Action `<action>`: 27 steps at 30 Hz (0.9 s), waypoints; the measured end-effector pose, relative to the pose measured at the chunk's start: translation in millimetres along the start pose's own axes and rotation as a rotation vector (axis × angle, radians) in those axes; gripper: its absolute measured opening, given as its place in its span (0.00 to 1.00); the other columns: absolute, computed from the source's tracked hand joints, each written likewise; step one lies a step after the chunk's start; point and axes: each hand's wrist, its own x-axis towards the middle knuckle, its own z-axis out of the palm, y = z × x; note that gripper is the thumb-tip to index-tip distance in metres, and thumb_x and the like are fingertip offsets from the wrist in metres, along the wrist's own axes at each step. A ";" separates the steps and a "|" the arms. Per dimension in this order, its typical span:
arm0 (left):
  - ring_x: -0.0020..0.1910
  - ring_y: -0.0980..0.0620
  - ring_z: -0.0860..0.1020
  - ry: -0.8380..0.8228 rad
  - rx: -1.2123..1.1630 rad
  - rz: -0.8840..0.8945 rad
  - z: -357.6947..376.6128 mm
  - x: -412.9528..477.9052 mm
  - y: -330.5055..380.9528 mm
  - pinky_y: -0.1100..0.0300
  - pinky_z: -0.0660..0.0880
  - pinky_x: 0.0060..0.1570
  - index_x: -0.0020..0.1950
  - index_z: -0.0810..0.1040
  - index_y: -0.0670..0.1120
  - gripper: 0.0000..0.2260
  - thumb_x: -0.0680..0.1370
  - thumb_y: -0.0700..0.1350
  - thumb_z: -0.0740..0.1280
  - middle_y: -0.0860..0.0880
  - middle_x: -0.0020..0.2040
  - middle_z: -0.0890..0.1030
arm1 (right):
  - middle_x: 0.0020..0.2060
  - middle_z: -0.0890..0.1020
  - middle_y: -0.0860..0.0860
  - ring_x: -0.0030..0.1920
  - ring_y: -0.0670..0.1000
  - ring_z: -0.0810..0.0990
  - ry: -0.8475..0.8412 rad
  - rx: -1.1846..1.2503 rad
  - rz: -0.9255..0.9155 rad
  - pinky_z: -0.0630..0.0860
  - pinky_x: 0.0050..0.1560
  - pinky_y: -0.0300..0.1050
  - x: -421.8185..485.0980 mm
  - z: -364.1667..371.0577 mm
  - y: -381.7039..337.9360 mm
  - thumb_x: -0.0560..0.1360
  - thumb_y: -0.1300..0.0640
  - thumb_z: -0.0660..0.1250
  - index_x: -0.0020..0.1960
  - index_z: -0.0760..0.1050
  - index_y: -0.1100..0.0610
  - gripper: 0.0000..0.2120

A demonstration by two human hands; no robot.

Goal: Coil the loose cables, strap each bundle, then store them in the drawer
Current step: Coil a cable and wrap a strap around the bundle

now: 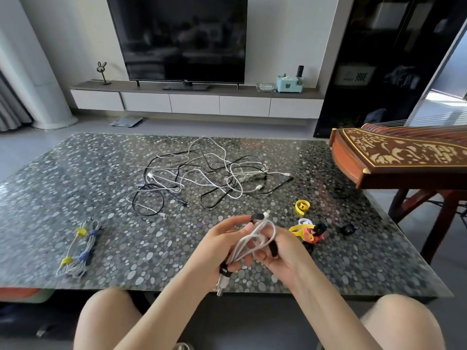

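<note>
Above the table's near edge, my left hand (pixel 225 242) grips a coiled white cable (pixel 252 242). A black strap (pixel 225 270) is wrapped round the coil's lower end. My right hand (pixel 278 251) holds the coil's upper loops, and a second black strap (pixel 273 248) lies by its fingers. A tangle of loose white and black cables (pixel 202 176) is spread over the middle of the table. Two strapped bundles (pixel 79 248), one with yellow ties and one with blue, lie at the left. No drawer is open in view.
Loose straps in yellow, white, pink and black (pixel 309 231) lie right of my hands, with a yellow one (pixel 302 207) further back. A wooden zither (pixel 399 154) on a stand overhangs the pebble-patterned table's (pixel 75 173) right corner. A TV cabinet with drawers (pixel 194 103) runs along the far wall.
</note>
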 end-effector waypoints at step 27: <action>0.23 0.52 0.69 0.320 0.086 0.081 28.8 6.9 4.3 0.62 0.65 0.21 0.42 0.83 0.49 0.08 0.78 0.46 0.66 0.49 0.29 0.78 | 0.36 0.80 0.45 0.38 0.43 0.78 -0.306 -0.935 -0.685 0.73 0.39 0.38 -48.4 -26.6 -21.6 0.77 0.51 0.63 0.45 0.79 0.55 0.09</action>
